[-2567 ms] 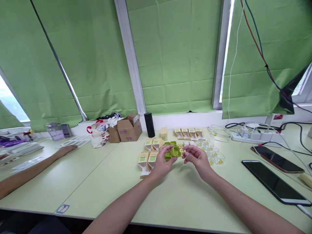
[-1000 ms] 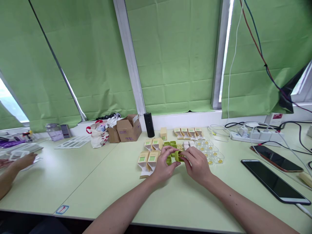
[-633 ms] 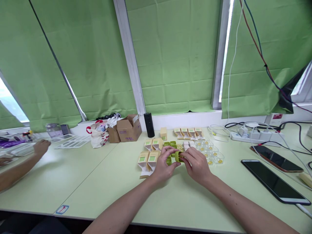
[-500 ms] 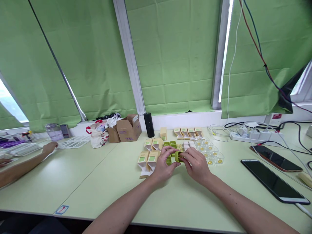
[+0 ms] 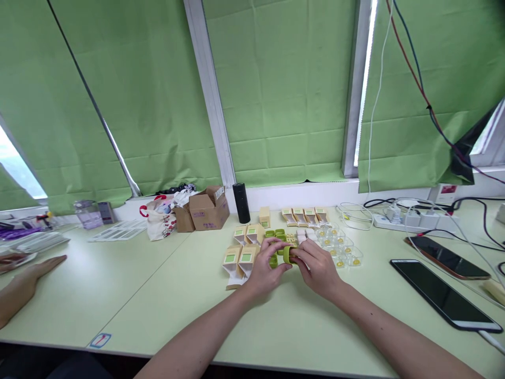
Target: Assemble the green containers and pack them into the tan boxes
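A small green cup (image 5: 288, 255) is gripped in my left hand (image 5: 268, 267), its opening turned to the right. The fingers of my right hand (image 5: 315, 264) are pinched together at that opening; what they hold, if anything, is hidden. Behind my hands lie more green pieces (image 5: 280, 233), small yellow pieces (image 5: 291, 237) and white blocks (image 5: 305, 232). Several clear containers (image 5: 340, 246) with yellow centres stand to the right. Open cartons with green labels (image 5: 239, 257) stand left of my left hand, and another row of cartons (image 5: 304, 215) is farther back.
A black cylinder (image 5: 241, 202), a cardboard box (image 5: 209, 208) and a cloth bag (image 5: 159, 221) stand along the wall. Two phones (image 5: 444, 292) and a power strip (image 5: 414, 223) with cables are at the right. Another person's hands (image 5: 39, 271) rest at the far left.
The other person's arm at the far left has drawn back from the white sheets toward the near left. My hands and the green cup have hardly moved.
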`<state>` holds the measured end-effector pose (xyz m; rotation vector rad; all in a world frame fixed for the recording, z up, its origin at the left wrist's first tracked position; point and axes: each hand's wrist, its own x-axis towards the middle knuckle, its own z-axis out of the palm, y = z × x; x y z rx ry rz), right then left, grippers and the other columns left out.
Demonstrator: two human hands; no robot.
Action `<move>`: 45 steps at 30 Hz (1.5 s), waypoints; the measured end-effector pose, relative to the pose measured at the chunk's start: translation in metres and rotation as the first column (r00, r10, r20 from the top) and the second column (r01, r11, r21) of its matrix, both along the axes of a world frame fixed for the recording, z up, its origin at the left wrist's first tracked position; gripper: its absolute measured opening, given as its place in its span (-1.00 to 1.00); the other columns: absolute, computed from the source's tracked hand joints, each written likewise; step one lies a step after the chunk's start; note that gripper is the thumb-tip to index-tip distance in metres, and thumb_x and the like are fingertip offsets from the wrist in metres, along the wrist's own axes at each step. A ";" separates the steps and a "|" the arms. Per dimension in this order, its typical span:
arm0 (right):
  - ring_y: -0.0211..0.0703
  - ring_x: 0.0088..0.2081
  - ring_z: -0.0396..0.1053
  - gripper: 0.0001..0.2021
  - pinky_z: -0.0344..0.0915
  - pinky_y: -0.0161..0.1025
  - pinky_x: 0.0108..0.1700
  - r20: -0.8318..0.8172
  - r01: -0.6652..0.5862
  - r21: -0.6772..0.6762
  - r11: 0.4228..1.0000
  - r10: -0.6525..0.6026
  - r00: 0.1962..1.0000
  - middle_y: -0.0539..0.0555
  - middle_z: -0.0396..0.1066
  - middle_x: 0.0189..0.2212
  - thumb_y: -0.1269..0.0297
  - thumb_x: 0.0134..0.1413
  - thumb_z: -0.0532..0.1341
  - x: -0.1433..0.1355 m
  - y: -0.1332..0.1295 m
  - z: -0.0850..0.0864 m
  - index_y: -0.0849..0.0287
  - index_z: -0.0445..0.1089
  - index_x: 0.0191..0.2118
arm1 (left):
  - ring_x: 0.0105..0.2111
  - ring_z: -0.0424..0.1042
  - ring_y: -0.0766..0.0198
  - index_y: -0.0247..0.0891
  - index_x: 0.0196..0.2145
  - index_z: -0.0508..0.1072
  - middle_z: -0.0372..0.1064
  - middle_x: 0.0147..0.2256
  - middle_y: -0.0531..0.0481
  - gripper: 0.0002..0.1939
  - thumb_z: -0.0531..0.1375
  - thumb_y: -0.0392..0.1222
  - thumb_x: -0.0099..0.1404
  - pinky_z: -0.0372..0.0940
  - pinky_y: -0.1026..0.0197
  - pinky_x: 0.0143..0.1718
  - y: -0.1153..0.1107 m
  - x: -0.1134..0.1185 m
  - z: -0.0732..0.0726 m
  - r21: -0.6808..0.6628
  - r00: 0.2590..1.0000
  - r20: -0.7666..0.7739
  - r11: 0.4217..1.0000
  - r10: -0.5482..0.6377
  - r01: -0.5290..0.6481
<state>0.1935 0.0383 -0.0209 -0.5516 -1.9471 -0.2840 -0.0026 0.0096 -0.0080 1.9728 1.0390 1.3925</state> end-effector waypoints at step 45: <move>0.12 0.19 0.47 -0.51 0.68 0.11 0.02 -0.201 -0.243 -0.275 0.930 0.191 0.961 0.22 0.45 0.17 0.47 0.37 0.14 -0.004 -0.001 -0.013 -0.03 0.30 0.32 | -0.30 0.40 0.22 -0.24 -0.29 0.49 0.35 -0.28 -0.03 -0.78 0.23 -0.06 0.45 0.32 0.17 -0.22 0.008 0.000 -0.005 -0.004 0.993 -0.009 0.993 0.121 -0.122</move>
